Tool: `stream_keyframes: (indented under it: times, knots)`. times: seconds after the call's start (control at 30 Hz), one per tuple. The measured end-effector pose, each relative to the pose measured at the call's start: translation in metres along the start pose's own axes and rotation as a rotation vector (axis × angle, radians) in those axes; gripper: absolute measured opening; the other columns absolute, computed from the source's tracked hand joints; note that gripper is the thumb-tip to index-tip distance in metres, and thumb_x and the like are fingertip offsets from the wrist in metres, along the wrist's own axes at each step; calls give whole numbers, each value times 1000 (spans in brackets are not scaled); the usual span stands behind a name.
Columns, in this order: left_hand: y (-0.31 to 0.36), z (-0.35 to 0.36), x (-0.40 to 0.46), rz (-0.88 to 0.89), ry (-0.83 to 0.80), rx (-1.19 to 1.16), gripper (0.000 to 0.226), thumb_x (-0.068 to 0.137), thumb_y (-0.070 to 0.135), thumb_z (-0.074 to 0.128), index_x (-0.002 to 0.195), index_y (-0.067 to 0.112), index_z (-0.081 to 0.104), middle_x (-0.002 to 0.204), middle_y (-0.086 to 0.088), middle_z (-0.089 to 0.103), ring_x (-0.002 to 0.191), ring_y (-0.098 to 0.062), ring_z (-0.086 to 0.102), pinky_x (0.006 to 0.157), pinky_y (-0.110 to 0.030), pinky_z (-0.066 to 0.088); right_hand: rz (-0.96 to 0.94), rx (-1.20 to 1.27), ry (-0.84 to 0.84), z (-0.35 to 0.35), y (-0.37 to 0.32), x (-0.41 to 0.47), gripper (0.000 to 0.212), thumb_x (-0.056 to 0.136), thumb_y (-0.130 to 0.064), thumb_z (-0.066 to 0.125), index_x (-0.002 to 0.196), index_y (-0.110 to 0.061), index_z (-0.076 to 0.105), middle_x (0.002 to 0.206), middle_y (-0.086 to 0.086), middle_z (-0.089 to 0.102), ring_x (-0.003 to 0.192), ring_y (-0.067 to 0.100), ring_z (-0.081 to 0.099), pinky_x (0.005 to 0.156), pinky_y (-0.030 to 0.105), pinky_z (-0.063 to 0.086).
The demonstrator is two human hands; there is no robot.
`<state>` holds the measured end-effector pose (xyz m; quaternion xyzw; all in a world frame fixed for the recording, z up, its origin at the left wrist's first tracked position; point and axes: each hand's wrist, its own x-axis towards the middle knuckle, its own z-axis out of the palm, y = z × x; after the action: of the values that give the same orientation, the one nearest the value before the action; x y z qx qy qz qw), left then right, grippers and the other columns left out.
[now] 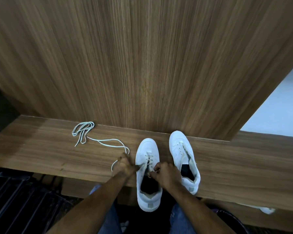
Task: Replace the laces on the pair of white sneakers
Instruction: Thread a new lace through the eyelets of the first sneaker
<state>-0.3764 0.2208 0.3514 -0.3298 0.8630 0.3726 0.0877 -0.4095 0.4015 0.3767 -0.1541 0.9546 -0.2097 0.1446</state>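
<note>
Two white sneakers stand on a wooden ledge (41,149), toes pointing away from me. The left sneaker (148,179) is partly laced over its lower eyelets, and its heel hangs over the ledge's front edge. My left hand (123,166) is closed on a white lace end just left of that shoe. My right hand (164,174) pinches the lace at the shoe's upper eyelets. The right sneaker (184,157) has a loose lace across its tongue. A bunched spare white lace (83,132) lies far left, and one strand trails from it toward my left hand.
A tall wood-grain panel (142,65) rises directly behind the ledge. A pale floor or wall (277,107) shows at the right. Dark slatted objects (15,200) sit below on the left. My knees in blue jeans (179,217) are under the ledge.
</note>
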Motion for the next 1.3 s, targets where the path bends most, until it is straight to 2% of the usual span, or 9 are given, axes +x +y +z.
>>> stream_keyframes:
  times: [0.07, 0.17, 0.3, 0.43, 0.57, 0.83, 0.97, 1.17, 1.3]
  knots:
    - [3, 3, 4, 147, -10, 150, 54, 74, 42, 74, 123, 31, 54, 121, -3, 51, 110, -27, 58, 88, -32, 48, 0, -3, 2, 0, -1, 0, 39, 76, -57, 67, 99, -26, 70, 98, -6, 72, 96, 18, 66, 80, 30, 51]
    - [8, 4, 9, 306, -87, 224, 14, 80, 33, 66, 93, 34, 71, 114, -2, 63, 103, -22, 63, 88, -37, 52, -1, -3, 8, -1, -3, -1, 36, 77, -54, 66, 99, -25, 71, 98, -5, 73, 96, 18, 66, 80, 30, 52]
    - [22, -9, 6, 221, -224, -45, 15, 80, 32, 58, 69, 22, 63, 82, -4, 65, 77, -18, 62, 82, -38, 54, 9, 2, -9, -3, -3, -2, 37, 76, -54, 68, 94, -22, 71, 93, -2, 73, 92, 19, 67, 77, 31, 52]
    - [52, -32, 1, 194, -296, -363, 25, 96, 4, 50, 73, 12, 55, 65, -10, 58, 42, -5, 57, 44, -19, 41, 39, 55, -78, -8, -4, 2, 39, 70, -57, 70, 93, -25, 69, 96, -4, 72, 94, 19, 66, 77, 29, 50]
    - [73, -56, 1, 283, -294, -525, 15, 98, 10, 50, 84, 13, 57, 57, -4, 62, 47, -10, 63, 53, -24, 39, 45, 151, -158, -13, -5, 8, 45, 63, -61, 73, 95, -30, 68, 98, -8, 70, 94, 13, 65, 78, 27, 49]
    - [105, -64, -14, 570, -326, -378, 8, 93, -5, 53, 99, -2, 58, 65, -8, 57, 46, 0, 53, 44, -15, 45, -9, 842, -79, -51, -37, 18, 15, 86, -5, 67, 100, -8, 63, 71, 8, 61, 56, 17, 60, 53, 28, 52]
    - [103, -67, -9, 603, -259, -267, 12, 93, 3, 59, 98, -5, 66, 68, -6, 62, 52, 1, 53, 46, -14, 42, 64, 922, -82, -64, -42, 19, 16, 94, -11, 59, 79, -9, 61, 65, 10, 62, 51, 16, 59, 53, 27, 51]
    - [51, -81, 13, 478, -79, 121, 17, 88, 15, 64, 73, 13, 72, 60, 0, 65, 53, 3, 51, 61, -18, 45, 469, 1260, 0, -55, -4, 19, 7, 96, -9, 51, 92, -8, 57, 68, 11, 65, 57, 21, 65, 62, 33, 57]
    - [40, -73, 11, 480, -78, 117, 13, 87, 20, 65, 81, 15, 75, 61, 16, 61, 55, 10, 49, 63, -17, 42, 304, 1082, 11, -45, -7, 15, 20, 92, -8, 57, 110, -16, 54, 74, 12, 68, 55, 18, 59, 55, 30, 53]
